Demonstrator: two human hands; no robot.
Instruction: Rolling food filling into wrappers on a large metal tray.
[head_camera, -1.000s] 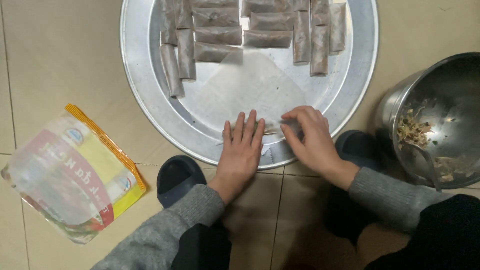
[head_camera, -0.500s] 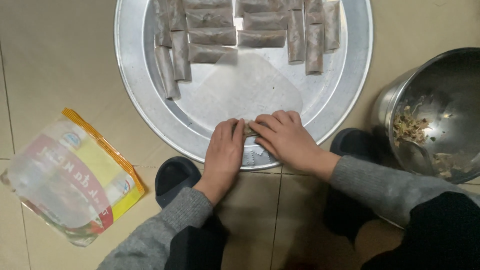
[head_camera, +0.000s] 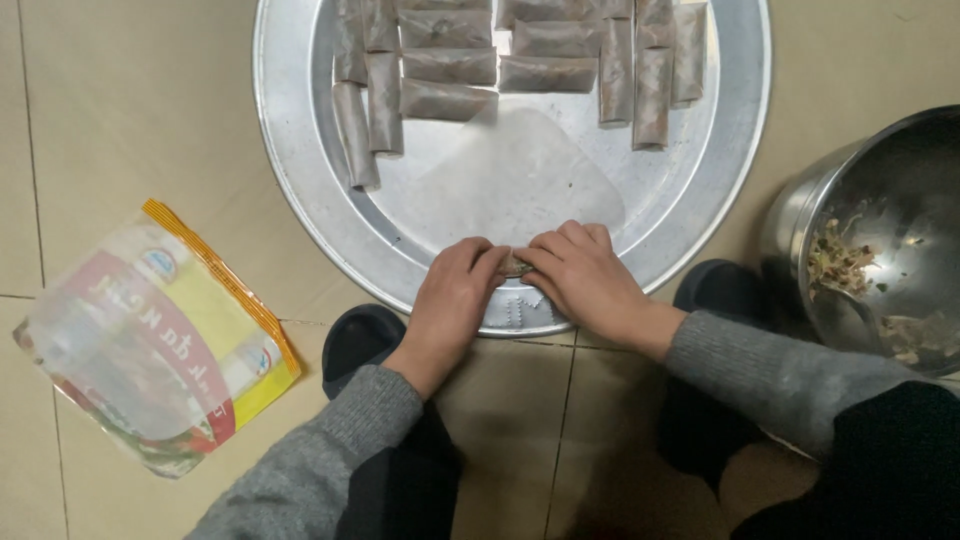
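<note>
both hands are curled over the near edge of a wrapper (head_camera: 520, 175) on the tray (head_camera: 300, 190), the left hand (head_camera: 455, 290) and right hand (head_camera: 580, 275) meeting fingertip to fingertip and pinching a roll (head_camera: 516, 266) of which only a small bit with dark filling shows between them. the roll sits at the near rim of the tray, close to the person's knees. most of the thin translucent wrapper lies flat and unrolled beyond the fingers, so this piece looks only just begun: the first fold is over the filling, and the rest of the sheet is left to wind up. about 11 rolls (head_camera: 447, 98) are done and laid in rows along the far part of the tray. the steel bowl (head_camera: 800, 225) at the right holds some filling (head_camera: 838, 265), but it looks mostly used. a wrapper packet (head_camera: 150, 335) lies on the tiles at the left.
</note>
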